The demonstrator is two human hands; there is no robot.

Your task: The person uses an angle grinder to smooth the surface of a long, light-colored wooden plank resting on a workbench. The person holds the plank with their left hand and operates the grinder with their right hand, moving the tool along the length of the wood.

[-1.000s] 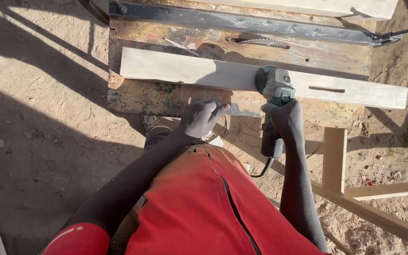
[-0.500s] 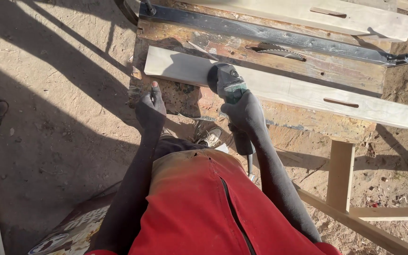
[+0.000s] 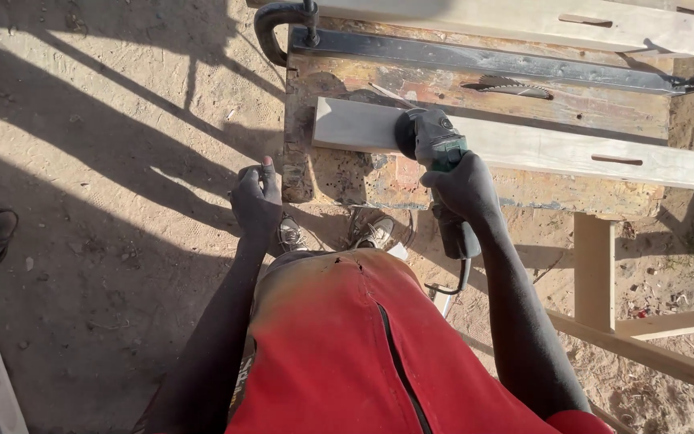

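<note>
The right hand [image 3: 466, 189] has its fingers wrapped tight around a green and black angle grinder [image 3: 437, 165]. The grinder's round head sits on the left end of a pale wooden plank [image 3: 524, 146] lying on the bench [image 3: 339, 173]. The left hand [image 3: 256, 201] hangs beside the bench, fingers loosely curled, holding nothing.

Matt plastic grinder [image 3: 435, 149] on a smooth pale wood plank [image 3: 524, 145]; rough, stained wooden worktop [image 3: 475, 92] beneath.
</note>
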